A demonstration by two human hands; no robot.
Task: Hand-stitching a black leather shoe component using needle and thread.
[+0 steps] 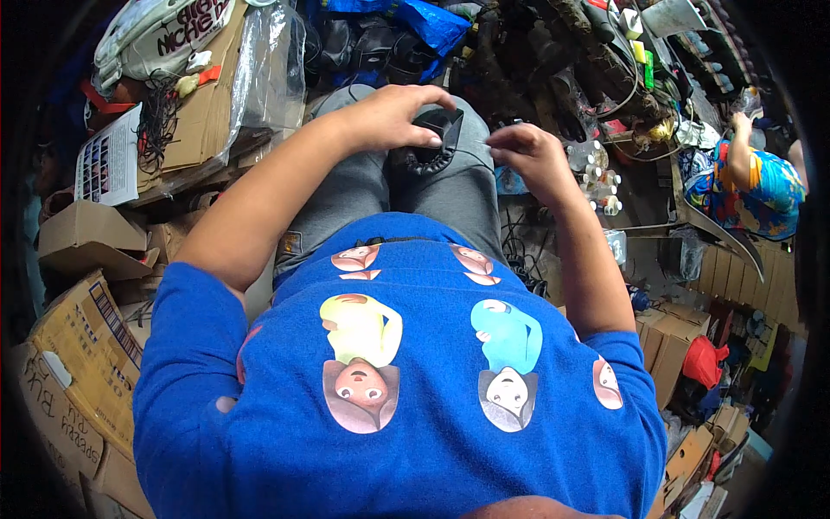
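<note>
A black piece (432, 159) with a gathered, ribbed rim lies over my thighs, with a stiff dark flap rising from it. My left hand (393, 119) curls round its upper left side, thumb on the near side and fingers along the top. To the right of it, apart from the piece, my right hand (532, 157) is raised with thumb and forefinger pinched together. Whatever sits in that pinch is too small to make out; a faint thin line seems to run from it toward the black piece. Grey trousers (333, 186) cover my legs underneath.
Flattened cardboard (203, 117) under clear plastic and an open carton (91, 238) stand at left. Dark shoe-like items (367, 48) and a blue sheet (428, 22) lie ahead. Several small bottles (596, 177) stand right of my knee. Another person (752, 186) in bright patterned clothing is at far right.
</note>
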